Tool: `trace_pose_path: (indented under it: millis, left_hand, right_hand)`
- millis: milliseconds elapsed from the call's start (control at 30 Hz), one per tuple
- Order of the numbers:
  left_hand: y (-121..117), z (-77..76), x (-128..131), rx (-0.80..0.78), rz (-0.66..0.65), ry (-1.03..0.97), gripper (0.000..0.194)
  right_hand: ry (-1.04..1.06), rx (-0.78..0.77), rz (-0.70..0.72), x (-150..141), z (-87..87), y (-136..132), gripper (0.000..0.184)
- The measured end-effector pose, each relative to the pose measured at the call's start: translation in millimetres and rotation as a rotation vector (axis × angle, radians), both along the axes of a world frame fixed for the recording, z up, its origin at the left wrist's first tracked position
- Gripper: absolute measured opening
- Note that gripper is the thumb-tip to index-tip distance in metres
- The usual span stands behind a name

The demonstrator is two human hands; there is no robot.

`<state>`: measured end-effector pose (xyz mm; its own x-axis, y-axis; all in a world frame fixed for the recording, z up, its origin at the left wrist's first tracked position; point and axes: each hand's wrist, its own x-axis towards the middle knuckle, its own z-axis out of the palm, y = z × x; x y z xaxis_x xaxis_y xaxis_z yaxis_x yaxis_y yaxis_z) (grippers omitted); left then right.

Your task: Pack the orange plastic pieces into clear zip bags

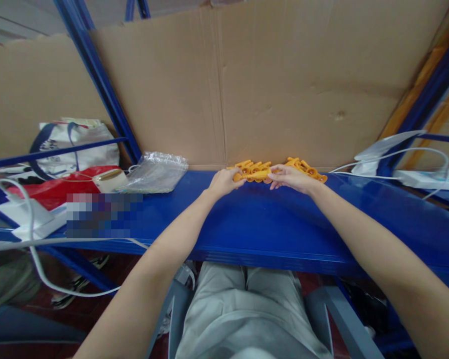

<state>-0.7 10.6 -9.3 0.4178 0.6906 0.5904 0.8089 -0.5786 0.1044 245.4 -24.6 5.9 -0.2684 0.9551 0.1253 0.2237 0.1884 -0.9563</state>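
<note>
Both of my hands are over the far side of the blue shelf, close to the cardboard. My left hand (225, 183) has its fingers closed on the left end of a yellow plastic piece (259, 175), which looks long with a rounded end. The thumb and fingertips of my right hand (291, 178) pinch the same piece at its right end. Behind it lies a row of similar yellow-orange plastic pieces (247, 164) with round cup-like ends. More such pieces (311, 170) lie behind my right hand, partly hidden by it.
A tall cardboard sheet (284, 89) backs the blue shelf (269, 224). Clear plastic bags (159, 172) lie to the left, near a red bag (75, 184), a white tote bag (78, 144) and a white cable (35, 264). Power strips with cables (426, 177) sit at right.
</note>
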Motion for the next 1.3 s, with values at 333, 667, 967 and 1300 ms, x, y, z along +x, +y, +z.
trace_pose_path:
  millis: [333, 667, 967, 1300]
  left_hand:
    - [-3.1, 1.4, 2.1, 0.020, 0.020, 0.013, 0.024]
    - [-9.3, 4.4, 3.7, 0.001, 0.052, 0.036, 0.025]
    - [-12.1, 4.7, 6.3, 0.023, 0.084, 0.043, 0.029]
    - [-12.3, 4.6, 7.3, -0.004, 0.089, 0.029, 0.027]
  right_hand:
    - [-0.112, -0.019, -0.056, -6.2, -5.1, 3.3, 0.045]
    - [-0.030, 0.036, 0.006, 1.0, -3.9, 3.0, 0.022]
    - [-0.061, -0.086, -0.043, -9.0, -4.7, 1.2, 0.048]
    - [-0.036, -0.007, 0.052, 0.4, -4.6, 1.9, 0.024]
